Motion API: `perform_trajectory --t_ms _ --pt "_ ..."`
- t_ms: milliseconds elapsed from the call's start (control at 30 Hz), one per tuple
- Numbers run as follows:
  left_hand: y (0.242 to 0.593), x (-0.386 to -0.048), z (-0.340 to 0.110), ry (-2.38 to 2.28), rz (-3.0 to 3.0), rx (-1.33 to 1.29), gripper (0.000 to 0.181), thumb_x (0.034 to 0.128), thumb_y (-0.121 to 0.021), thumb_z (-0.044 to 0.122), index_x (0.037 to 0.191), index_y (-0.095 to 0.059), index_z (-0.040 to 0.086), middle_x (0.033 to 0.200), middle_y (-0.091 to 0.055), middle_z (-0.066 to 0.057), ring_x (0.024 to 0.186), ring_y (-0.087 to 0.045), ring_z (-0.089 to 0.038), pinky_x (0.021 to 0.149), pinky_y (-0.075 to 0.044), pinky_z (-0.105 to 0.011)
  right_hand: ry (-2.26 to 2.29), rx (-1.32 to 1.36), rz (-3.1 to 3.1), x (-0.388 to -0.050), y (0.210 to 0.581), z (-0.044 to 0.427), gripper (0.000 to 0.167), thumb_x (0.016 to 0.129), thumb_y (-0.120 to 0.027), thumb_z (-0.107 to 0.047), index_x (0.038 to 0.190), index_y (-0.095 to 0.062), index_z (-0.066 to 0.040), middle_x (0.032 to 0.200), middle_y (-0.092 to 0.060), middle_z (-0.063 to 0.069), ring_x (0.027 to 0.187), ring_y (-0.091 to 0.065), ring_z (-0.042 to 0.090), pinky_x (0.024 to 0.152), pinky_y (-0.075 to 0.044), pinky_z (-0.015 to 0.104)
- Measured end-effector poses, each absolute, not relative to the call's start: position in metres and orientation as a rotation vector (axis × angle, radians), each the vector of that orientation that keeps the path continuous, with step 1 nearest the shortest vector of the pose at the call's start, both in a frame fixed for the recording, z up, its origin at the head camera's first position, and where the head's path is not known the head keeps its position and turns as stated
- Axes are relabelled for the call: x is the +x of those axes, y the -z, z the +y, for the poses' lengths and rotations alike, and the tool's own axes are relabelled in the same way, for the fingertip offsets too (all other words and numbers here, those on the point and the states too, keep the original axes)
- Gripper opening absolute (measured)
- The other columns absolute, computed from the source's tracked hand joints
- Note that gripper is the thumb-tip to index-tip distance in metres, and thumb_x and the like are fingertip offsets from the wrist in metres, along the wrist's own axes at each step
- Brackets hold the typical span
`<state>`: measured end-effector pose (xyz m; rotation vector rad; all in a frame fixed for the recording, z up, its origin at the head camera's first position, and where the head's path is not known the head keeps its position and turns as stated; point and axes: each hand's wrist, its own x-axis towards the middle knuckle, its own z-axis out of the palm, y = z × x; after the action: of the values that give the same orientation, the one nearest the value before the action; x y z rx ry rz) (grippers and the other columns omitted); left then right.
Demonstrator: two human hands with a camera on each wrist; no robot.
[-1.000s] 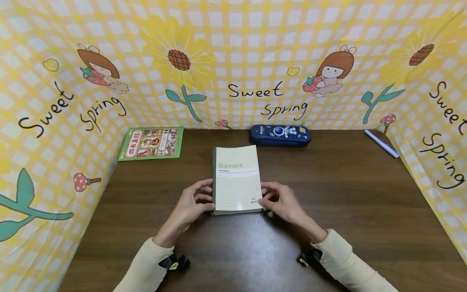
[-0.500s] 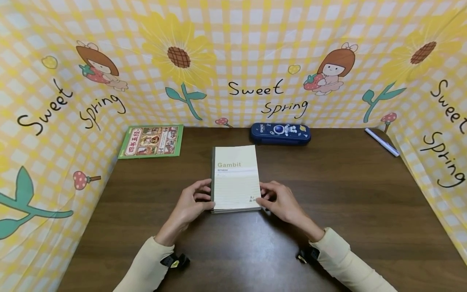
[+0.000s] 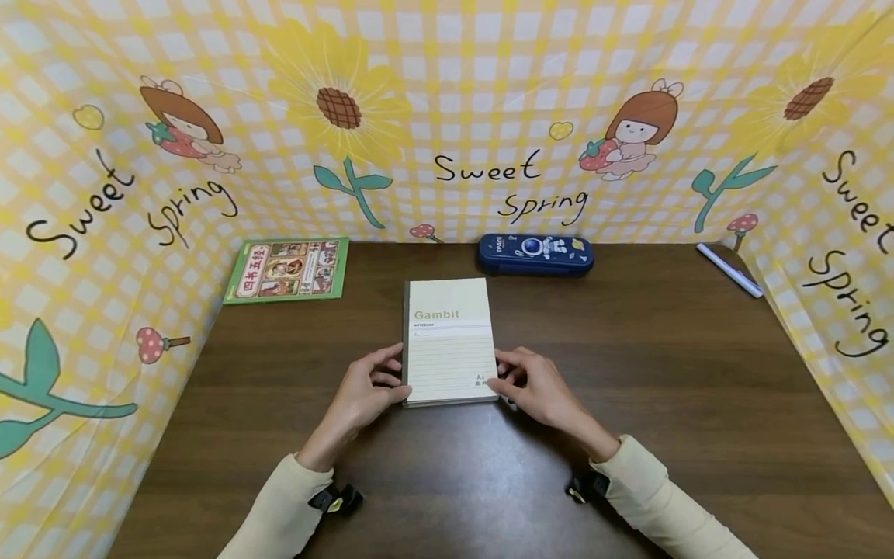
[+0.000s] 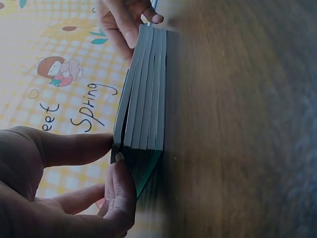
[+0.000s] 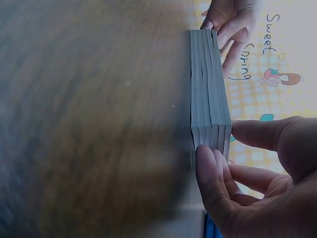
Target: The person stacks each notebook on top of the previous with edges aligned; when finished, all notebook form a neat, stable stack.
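Observation:
A stack of several notebooks point(image 3: 449, 341) lies on the dark wooden table, its cream top cover marked "Gambit". From the left, my left hand point(image 3: 366, 388) holds the stack near its front corner, thumb at the top notebook's edge. The left wrist view shows thumb and fingertips of the left hand point(image 4: 89, 183) close about the upper notebook point(image 4: 130, 94), with a thin gap below it. Opposite, my right hand point(image 3: 534, 384) grips the right side, thumb on the top edge. Fingers of this right hand point(image 5: 257, 173) press against the notebooks' page edges point(image 5: 205, 94) in the right wrist view.
A green-bordered picture book point(image 3: 288, 269) lies at the back left. Behind the notebooks is a dark blue pencil case point(image 3: 535, 255) with space pictures. A whitish pen point(image 3: 729, 270) lies at the back right. Yellow checked cloth point(image 3: 475, 93) walls the table on three sides.
The stack and the right hand have shifted slightly left. Less of the lower notebooks shows at the front edge. Both hands keep their hold.

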<state>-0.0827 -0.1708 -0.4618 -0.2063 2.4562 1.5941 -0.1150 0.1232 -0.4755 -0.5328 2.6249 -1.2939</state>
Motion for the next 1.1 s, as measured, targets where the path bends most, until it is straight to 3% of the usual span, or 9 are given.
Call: perform_trajectory --t_ms 1100 --pt "0.4670 -0.0771 -0.1694 -1.613 2.444 -0.194 0.072 0.0862 -0.076 -0.008 0.153 -0.052 0.003 0.121 -0.058 -0.022 0.098 -0.067 -0.026 0.072 -0.054 -0.019 1.270 -0.580 2.619 -0.1098 0.4761 0.1231 0.051 0.095 -0.078 -0.016 0.141 -0.063 0.000 0.102 -0.067 0.007 0.081 -0.064 0.008 0.071 -0.052 0.021"
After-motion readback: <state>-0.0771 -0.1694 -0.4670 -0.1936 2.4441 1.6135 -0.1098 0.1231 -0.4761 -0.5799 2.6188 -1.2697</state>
